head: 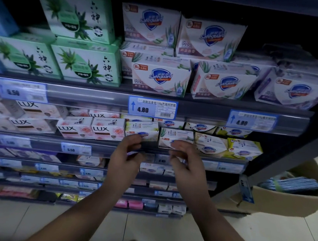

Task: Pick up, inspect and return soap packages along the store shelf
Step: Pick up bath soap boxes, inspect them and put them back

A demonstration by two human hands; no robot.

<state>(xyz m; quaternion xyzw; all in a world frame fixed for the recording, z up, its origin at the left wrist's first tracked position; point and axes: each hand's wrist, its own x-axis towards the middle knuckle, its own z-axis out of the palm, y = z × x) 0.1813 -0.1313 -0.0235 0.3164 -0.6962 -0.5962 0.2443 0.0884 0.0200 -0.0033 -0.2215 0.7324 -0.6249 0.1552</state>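
At twelve o'clock, left hand [125,157] and right hand [186,161] hover half-curled, empty, below Safeguard soap boxes [177,136], likely light, stiff; grip the sides.

Three blue-edged price tags sit along the front rail of the upper shelf [90,97]. A 5.50 tag [21,90] is near its left end, a 4.80 tag [152,108] at the middle, and a second 4.80 tag [252,120] near the right end. Beside the shelving's right end, an open cardboard box [282,202] stands on the pale tiled floor [259,238], holding blue packets [293,184].
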